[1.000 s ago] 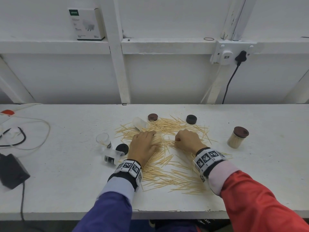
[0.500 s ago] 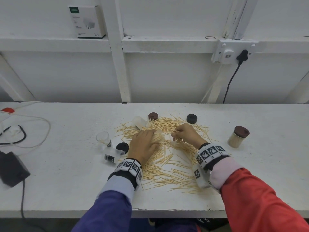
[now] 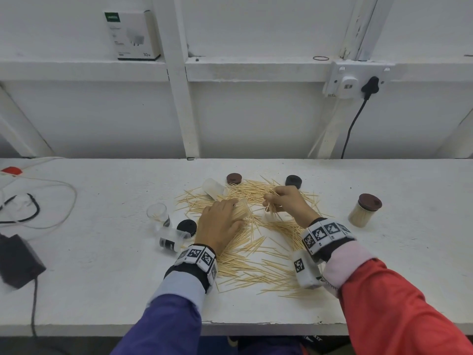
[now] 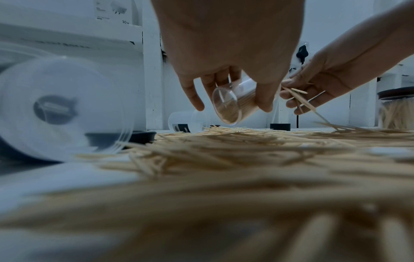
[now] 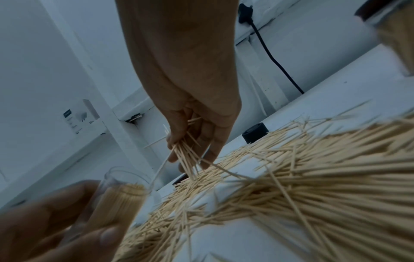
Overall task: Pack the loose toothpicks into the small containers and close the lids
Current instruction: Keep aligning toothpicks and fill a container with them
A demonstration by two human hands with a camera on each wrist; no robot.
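Loose toothpicks (image 3: 258, 247) lie scattered over the middle of the white table (image 3: 102, 278). My left hand (image 3: 220, 221) grips a clear container (image 4: 233, 106) partly filled with toothpicks, tilted with its mouth toward the right hand; the same container (image 5: 125, 193) shows in the right wrist view. Just above the pile, my right hand (image 3: 284, 201) pinches a bunch of toothpicks (image 5: 186, 156) a little to the right of that mouth. A filled container with a brown lid (image 3: 364, 210) stands at the right.
Three empty clear containers sit left of the pile: one upright (image 3: 158, 213), one lying (image 3: 172, 239), one lying at the back (image 3: 213, 188). Loose lids: brown (image 3: 234, 178), black (image 3: 293, 181), black (image 3: 187, 226). Cables and a black adapter (image 3: 18, 260) occupy the far left.
My right hand has lifted off the pile with a bunch of toothpicks and moved up and back, near the container in my left hand. The left hand has stayed put.
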